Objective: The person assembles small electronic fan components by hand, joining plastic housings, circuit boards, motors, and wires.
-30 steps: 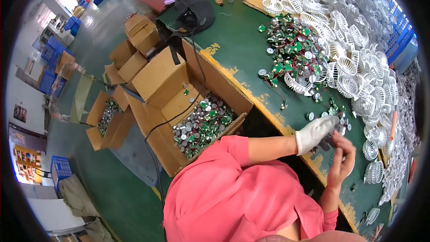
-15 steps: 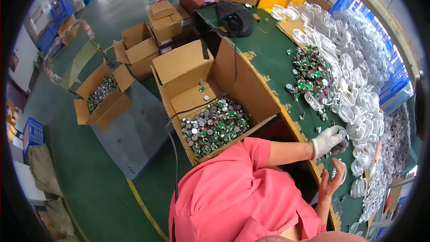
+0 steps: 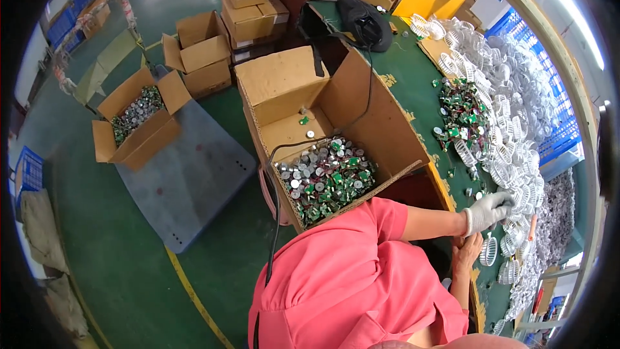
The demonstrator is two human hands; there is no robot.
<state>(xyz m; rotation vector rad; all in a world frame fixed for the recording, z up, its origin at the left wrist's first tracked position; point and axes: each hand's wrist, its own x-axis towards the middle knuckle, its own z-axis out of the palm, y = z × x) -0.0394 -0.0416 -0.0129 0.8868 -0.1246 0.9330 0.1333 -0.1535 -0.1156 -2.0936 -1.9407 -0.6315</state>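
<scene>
Item: white ribbed housing [image 3: 489, 250], slotted, cage-like. Lying on the green table [image 3: 413, 84], just beside the right hand's fingertips and just below the left hand's curled fingers, apart from both as far as can be seen.

Handling, by judgement: looking light, thin-walled and stiff, probably moulded plastic; ribs likely snapping or bending under a hard squeeze. Best pinching across the solid rim, not through the slots.

Left hand [image 3: 489, 210], wearing a white glove: curling its fingers inward over the table edge; too small to tell whether gripping anything.

Right hand [image 3: 466, 252], bare: pointing its fingers up toward the glove, spreading loosely, apparently holding nothing.

Beyond the fingers, outward:
- heap of white housings [image 3: 516, 123], crowding the table past the gloved knuckles.
- pile of green and silver parts [image 3: 462, 113], sitting farther along the table.
- open carton [image 3: 361, 110], standing back of the left wrist, holding similar silver and green parts.
- black bag [image 3: 365, 19], resting at the far end.
</scene>
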